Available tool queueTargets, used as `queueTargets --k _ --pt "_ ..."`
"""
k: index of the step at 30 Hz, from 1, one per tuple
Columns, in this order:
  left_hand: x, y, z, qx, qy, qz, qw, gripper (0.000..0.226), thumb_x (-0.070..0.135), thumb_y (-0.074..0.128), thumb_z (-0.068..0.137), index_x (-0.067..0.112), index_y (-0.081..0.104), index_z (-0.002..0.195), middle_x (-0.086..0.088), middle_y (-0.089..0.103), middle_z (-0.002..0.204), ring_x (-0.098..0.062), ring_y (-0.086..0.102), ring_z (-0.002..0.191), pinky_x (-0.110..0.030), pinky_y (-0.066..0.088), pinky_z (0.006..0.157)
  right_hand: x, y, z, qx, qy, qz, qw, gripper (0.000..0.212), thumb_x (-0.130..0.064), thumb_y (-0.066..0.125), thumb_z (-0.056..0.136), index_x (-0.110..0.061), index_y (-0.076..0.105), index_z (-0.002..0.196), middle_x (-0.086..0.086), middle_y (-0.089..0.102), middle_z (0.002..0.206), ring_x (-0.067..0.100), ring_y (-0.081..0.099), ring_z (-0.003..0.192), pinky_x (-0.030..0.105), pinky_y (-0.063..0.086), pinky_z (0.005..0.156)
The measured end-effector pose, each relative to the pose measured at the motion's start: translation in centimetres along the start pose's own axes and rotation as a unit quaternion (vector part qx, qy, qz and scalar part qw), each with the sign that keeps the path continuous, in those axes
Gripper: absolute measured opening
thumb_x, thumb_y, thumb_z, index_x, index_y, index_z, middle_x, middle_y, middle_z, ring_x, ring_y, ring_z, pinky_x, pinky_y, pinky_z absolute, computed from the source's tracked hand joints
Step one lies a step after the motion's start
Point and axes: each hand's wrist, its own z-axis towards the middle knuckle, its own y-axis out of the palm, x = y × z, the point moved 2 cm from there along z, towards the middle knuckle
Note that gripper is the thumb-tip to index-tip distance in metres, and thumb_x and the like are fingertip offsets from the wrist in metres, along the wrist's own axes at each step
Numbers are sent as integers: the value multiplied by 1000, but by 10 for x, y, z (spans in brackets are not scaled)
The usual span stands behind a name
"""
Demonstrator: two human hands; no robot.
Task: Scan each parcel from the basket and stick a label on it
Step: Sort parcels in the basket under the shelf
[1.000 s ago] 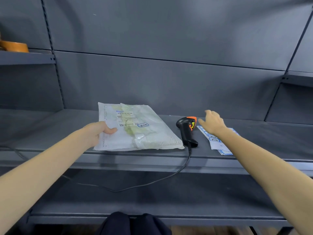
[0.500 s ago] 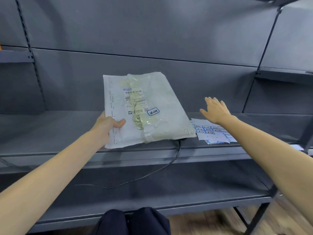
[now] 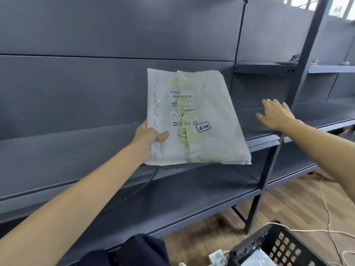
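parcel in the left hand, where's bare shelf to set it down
Bare shelf runs left of the parcel that the left hand holds. The lower shelf is bare apart from a cable. The right side is crowded by the open right hand and the upright post.

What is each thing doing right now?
parcel: lifted off the shelf, sealed, blue-edged label already on it
left hand: holds the parcel's left edge
right hand: open, fingers spread, holds nothing
basket: on the floor, something pale inside
shelf: bare where visible
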Motion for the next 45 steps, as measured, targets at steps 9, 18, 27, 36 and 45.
queueTargets --k 9,18,27,36,45 --pt "-57 137 14 -97 -31 29 994 49 -15 67 76 21 56 108 0 68 95 -25 63 100 -38 49 95 152 50 -56 -36 128 -7 991 59 -35 46 96 -1 32 143 18 35 148 34 28 138 49 18 113" --pt "-159 229 -10 -190 -117 78 972 44 -17 65 77 21 61 98 0 69 94 -21 65 89 -36 54 81 251 131 -160 -93 236 8 967 54 -32 48 95 -3 37 139 16 38 147 32 31 137 49 21 112" --pt "-286 254 -45 -210 -211 132 945 42 -15 66 77 18 59 103 -2 69 97 -24 66 93 -38 55 81 250 258 -293 -222 374 141 889 57 -37 42 98 -7 31 146 19 41 145 35 36 135 47 27 110" --pt "-389 239 -81 -182 -325 181 910 41 -10 64 82 18 56 112 0 66 100 -19 62 94 -22 52 67 213 341 -382 -379 467 596 532 85 -75 20 86 -10 58 125 11 63 124 28 59 112 38 47 96" --pt "-440 233 -103 -213 -371 179 886 68 6 78 76 15 43 134 -1 61 124 -20 57 116 -34 46 99 219 333 -363 -326 410 626 578 20 -19 62 90 -7 65 106 11 73 96 21 72 73 32 58 62"
